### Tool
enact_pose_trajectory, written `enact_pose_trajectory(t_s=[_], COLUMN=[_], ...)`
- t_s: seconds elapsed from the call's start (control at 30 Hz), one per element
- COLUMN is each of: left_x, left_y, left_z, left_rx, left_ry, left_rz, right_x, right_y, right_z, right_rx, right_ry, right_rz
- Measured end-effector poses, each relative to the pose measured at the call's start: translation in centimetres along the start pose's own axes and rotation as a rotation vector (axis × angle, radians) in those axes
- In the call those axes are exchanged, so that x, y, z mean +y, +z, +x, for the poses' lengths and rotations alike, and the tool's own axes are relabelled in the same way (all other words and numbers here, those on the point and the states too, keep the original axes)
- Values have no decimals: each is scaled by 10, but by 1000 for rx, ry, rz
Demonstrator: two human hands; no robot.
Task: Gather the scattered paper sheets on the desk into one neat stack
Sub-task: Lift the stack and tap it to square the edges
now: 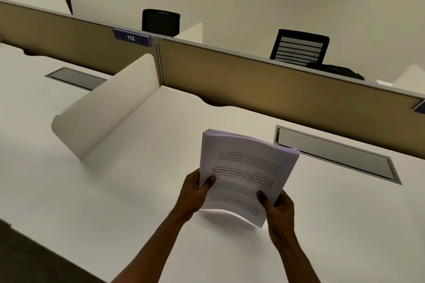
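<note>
The paper stack (249, 169) of printed white sheets was gathered, slightly bowed, tilted, held above the white surface (138, 190).

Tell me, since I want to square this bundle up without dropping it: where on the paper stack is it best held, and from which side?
Probably by its near corners, from either side, as now: the left hand and right hand each pinch a near corner of the paper stack, thumbs on top. The stack bows and its far edge fans, so gripping both long edges lets you tap it on the desk.

We note an open-plan office: numbered partition panels (276, 82), white surface (115, 190), mesh chairs (300, 47) behind.
</note>
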State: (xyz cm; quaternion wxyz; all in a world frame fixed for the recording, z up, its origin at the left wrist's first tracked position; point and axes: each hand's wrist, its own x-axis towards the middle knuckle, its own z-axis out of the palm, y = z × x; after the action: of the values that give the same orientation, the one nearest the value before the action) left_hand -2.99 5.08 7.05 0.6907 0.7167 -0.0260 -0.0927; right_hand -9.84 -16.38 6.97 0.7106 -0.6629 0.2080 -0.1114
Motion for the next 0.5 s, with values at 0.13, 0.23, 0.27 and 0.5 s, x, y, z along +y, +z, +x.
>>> enact_pose_trajectory(t_s=[0.13, 0.23, 0.27, 0.5], left_x=[-9, -6, 0, 86], left_y=[1, -1, -2, -23], left_z=[-3, -3, -2, 5], left_rx=[-9, -11, -7, 245], left_ry=[-36, -18, 3, 476], left_rz=[-5, 6, 18, 512], right_x=[10, 4, -1, -52], right_y=[4, 5, 4, -14], right_z=[-3, -1, 0, 7], right_rx=[-19, -2, 1, -128], right_ry=[22, -8, -34, -385], right_rz=[-29, -71, -92, -475])
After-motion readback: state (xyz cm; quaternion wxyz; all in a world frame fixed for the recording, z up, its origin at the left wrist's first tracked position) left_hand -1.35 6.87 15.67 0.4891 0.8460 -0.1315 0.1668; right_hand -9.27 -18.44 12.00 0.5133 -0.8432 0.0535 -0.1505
